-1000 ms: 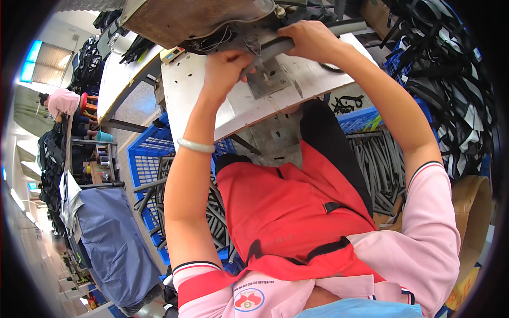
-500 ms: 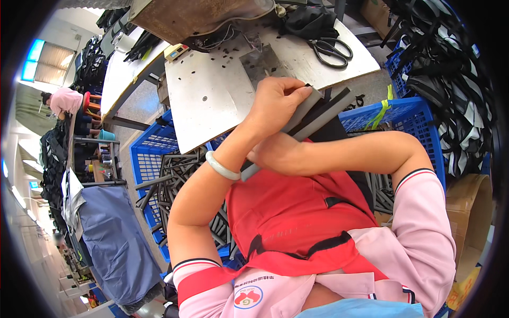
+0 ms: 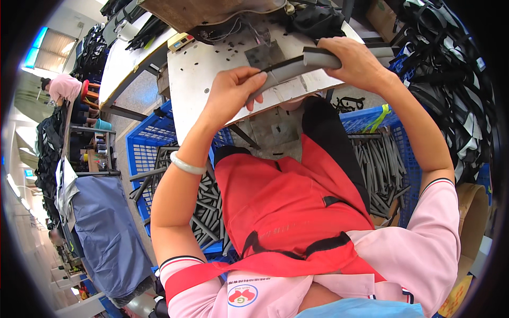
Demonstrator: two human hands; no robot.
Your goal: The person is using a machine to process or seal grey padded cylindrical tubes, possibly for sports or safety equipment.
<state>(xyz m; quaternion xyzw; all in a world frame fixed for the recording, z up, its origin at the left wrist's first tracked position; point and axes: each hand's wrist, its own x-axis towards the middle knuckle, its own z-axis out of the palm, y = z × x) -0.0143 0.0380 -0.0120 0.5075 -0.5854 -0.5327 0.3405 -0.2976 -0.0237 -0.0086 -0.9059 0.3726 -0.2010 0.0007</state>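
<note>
Over the near edge of the white table I hold a grey tubular strip [image 3: 286, 72] with black edging, slightly bent and tilted up to the right. My left hand [image 3: 231, 97] pinches its left end between thumb and fingers. My right hand [image 3: 356, 62] is wrapped round the strip farther right, where a cut end or second grey layer shows. Past that hand, grey and black strip ends [image 3: 380, 51] stick out. Whether one strip or several are in the right hand cannot be told.
Black scraps dot the white table [image 3: 193, 114], below a brown covered machine [image 3: 207, 15]. Blue crates with grey strips stand at my left [image 3: 139, 151] and right [image 3: 379, 164]. Black straps [image 3: 445, 85] hang at the far right. Another person [image 3: 64, 87] sits far left.
My hands were crossed close together, the right forearm below the left hand. Now they are apart, the right hand up and to the right, the strip stretched between them.
</note>
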